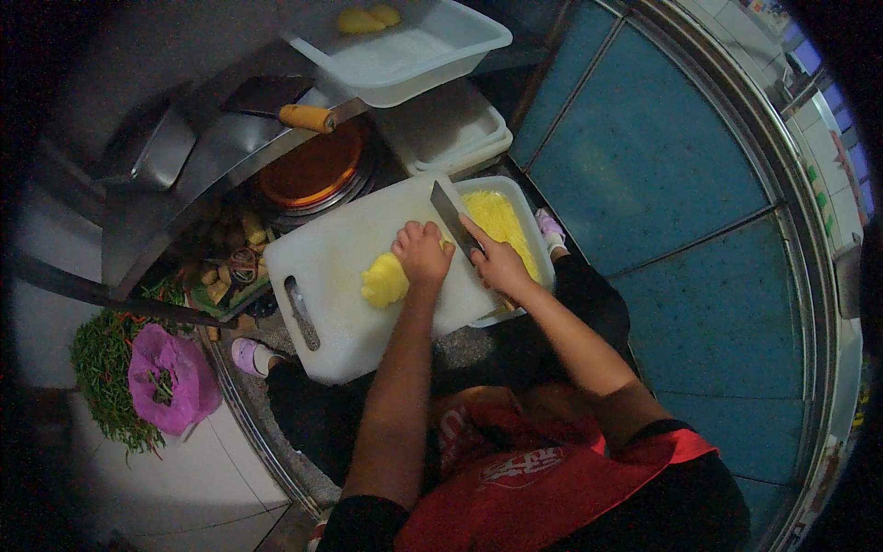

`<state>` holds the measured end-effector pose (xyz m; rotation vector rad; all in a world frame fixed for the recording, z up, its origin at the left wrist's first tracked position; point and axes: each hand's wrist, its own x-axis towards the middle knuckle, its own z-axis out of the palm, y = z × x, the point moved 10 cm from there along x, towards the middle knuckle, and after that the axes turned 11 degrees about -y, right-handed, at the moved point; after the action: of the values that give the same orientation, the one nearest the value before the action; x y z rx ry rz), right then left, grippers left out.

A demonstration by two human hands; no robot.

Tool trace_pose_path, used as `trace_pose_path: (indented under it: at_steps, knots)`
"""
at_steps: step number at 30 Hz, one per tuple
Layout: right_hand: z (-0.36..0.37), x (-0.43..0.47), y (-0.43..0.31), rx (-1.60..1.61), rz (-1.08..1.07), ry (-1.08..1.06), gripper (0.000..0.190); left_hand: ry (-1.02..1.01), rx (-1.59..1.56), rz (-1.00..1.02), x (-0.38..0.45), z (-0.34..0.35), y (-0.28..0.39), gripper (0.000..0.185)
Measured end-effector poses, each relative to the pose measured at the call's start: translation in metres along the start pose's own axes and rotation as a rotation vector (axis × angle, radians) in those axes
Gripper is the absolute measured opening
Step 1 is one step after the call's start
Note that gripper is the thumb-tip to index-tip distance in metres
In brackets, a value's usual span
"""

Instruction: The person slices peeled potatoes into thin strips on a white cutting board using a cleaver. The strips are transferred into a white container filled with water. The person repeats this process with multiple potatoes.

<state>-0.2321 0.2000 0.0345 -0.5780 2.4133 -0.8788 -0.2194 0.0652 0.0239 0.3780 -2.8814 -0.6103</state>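
Observation:
A white plastic cutting board [338, 234] with a slotted handle lies in front of me. On it rests a peeled yellow piece of food, likely potato [385, 281], beside the wrist of my left hand [422, 254]. The left fingers curl down over a bit of yellow food, mostly hidden by the hand. My right hand [502, 265] grips a broad-bladed kitchen knife [452, 215], its index finger along the blade near the board's right edge. A white tub [545, 270] full of fine yellow shreds [498, 219] sits partly under that edge.
Stacked white tubs [462, 162] stand beyond the board; a higher tub [407, 86] holds yellow pieces [369, 19]. A metal shelf [207, 179] carries a wooden-handled tool [307, 119]. Round lids [314, 169] lie below. Leafy greens [103, 376] surround a pink plastic bag [162, 359].

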Motion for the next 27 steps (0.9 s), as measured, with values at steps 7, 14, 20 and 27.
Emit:
trace_pose_path:
  at_steps: [7, 14, 20, 27]
  knots:
    - [-0.005, -0.007, -0.006, -0.020, 0.018, 0.008, 0.066, 0.006, -0.025, -0.027, 0.002, 0.004, 0.001, 0.032]
    - [-0.015, -0.012, -0.025, -0.288, -0.080, 0.002, 0.066, 0.066, -0.050, -0.045, 0.002, 0.000, 0.002, 0.045]
    - [-0.006, -0.005, -0.017, -0.320, -0.091, -0.036, 0.068, 0.063, -0.047, -0.093, 0.003, 0.001, -0.002, 0.048]
    - [-0.008, -0.001, -0.013, -0.251, -0.171, 0.025, 0.071, 0.062, -0.061, -0.076, 0.006, 0.001, -0.001, 0.049]
